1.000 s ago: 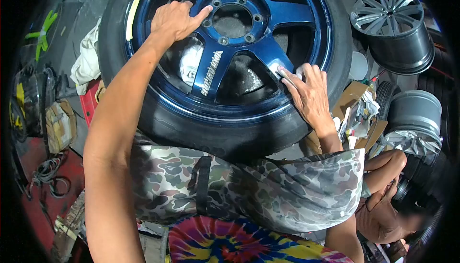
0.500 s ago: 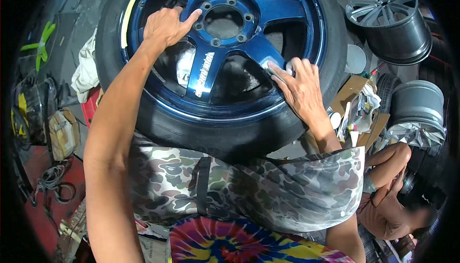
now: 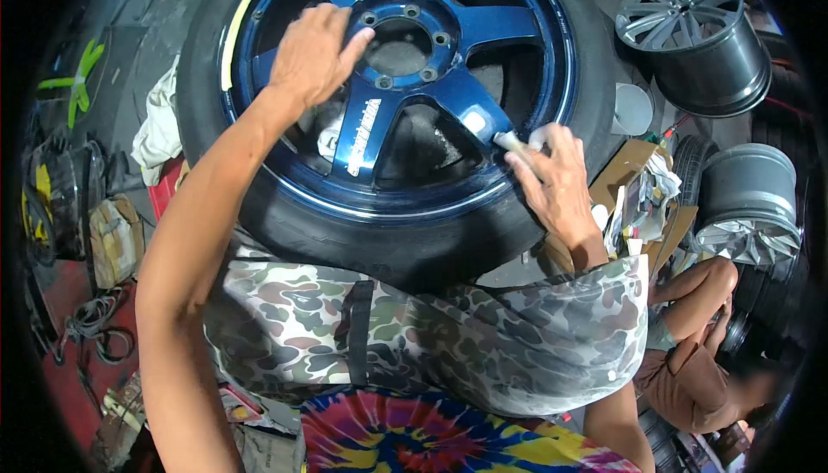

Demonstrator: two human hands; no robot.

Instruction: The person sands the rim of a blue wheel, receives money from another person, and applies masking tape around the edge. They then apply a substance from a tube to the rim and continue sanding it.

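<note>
A blue five-spoke wheel [image 3: 509, 20] in a black tyre [image 3: 379, 249] leans against my camouflage-clad knees. My left hand [image 3: 312, 52] lies flat on a spoke beside the hub, fingers spread, holding nothing. My right hand [image 3: 556, 178] is at the rim's lower right, where a spoke meets the rim. Its fingers pinch a small pale pad [image 3: 511, 139] pressed against the blue rim. White lettering runs down the lower spoke [image 3: 362, 132]. A strip of yellow tape [image 3: 246, 16] follows the rim's upper left edge.
Two bare silver rims [image 3: 690, 29] [image 3: 749, 206] stand at the right, with cardboard and paper scraps [image 3: 642, 188] between them and the tyre. A white rag [image 3: 159, 124] lies left of the tyre. Cables [image 3: 86, 322] and a box [image 3: 110, 236] sit on the red floor. Another person's bent leg [image 3: 690, 300] shows lower right.
My right hand slid the pad along the spoke's end toward the rim and curled tighter. My left hand shifted slightly up over the spoke. The view moved a little.
</note>
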